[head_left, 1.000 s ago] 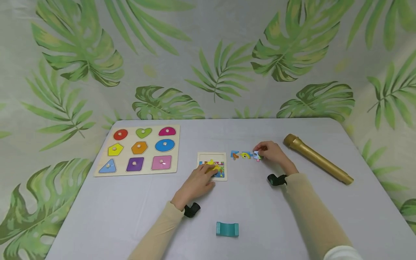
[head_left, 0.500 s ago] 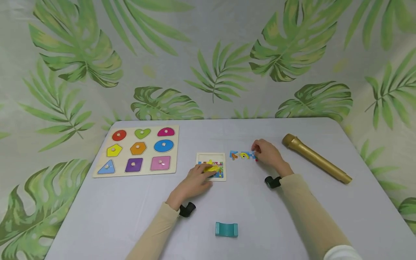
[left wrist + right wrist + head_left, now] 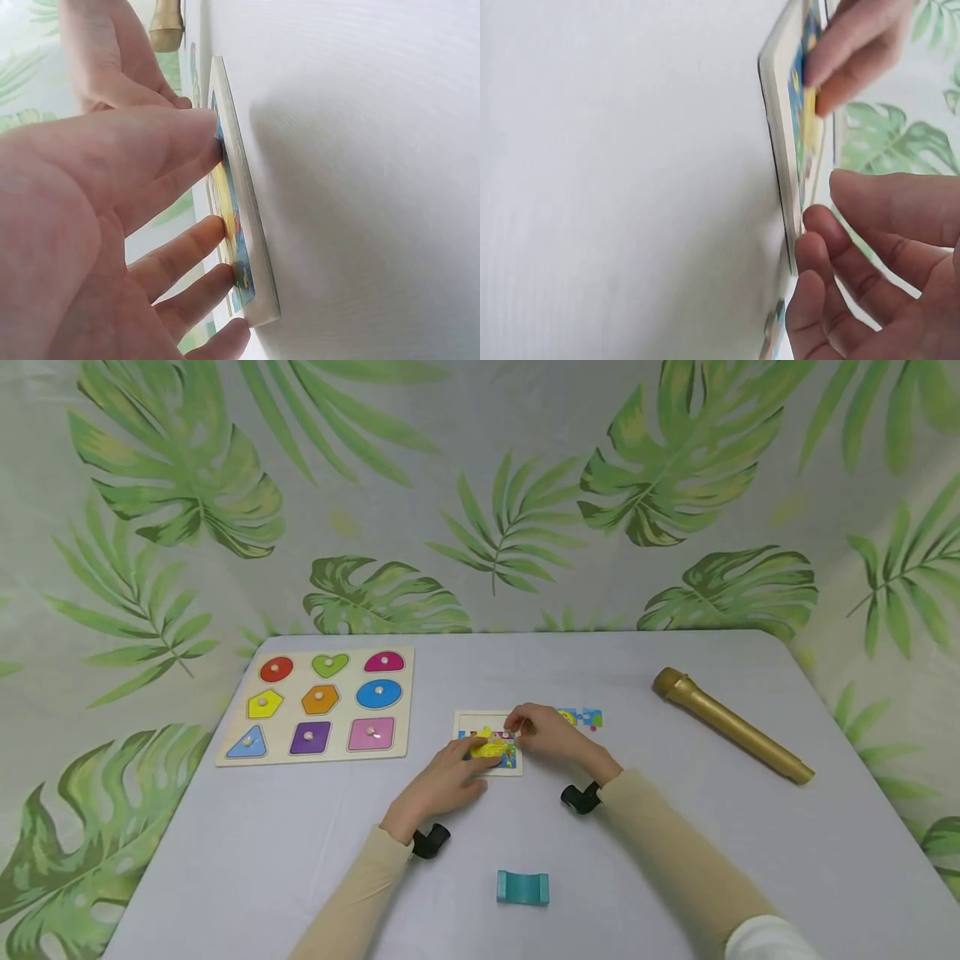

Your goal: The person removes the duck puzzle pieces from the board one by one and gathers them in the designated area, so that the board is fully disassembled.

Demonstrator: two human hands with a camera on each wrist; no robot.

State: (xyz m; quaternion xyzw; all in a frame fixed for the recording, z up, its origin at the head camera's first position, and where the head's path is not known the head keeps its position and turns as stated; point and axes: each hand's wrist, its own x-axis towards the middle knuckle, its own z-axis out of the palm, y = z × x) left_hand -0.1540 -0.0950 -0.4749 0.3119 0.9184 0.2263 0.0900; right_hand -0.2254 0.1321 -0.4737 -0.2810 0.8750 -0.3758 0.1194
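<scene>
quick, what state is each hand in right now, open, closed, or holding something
Left hand: open, resting on the framed puzzle.
Right hand: open, loosely bent beside the puzzle's right edge, nothing visibly held.

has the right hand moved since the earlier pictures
Yes: the right hand moved left in the head view, away from the gold microphone to the jigsaw tray.

No legible txt, nos. or logos, afaict.
</scene>
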